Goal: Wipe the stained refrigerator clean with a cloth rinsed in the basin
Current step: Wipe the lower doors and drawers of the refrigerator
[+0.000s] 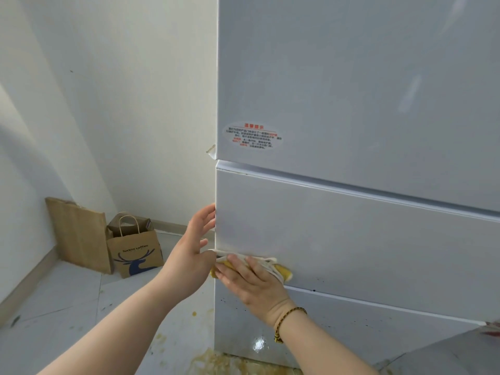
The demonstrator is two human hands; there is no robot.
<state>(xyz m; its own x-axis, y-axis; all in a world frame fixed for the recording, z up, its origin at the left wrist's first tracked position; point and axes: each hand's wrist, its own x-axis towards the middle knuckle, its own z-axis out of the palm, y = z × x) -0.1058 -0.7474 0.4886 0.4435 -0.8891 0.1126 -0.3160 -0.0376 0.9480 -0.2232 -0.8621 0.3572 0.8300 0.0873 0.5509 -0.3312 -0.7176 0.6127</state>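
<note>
Cloth [273, 266] of white and yellow fabric, pressed under straight fingers of right hand [254, 285] at lower edge of pale grey refrigerator's [351, 90] middle drawer [351, 239]. Rested left hand [189, 253], fingers relaxed, at drawer's left edge.

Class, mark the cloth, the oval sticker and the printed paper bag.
cloth [284, 271], head view, its yellow right end.
oval sticker [253, 138], head view, its centre.
printed paper bag [138, 253], head view, front panel.
</note>
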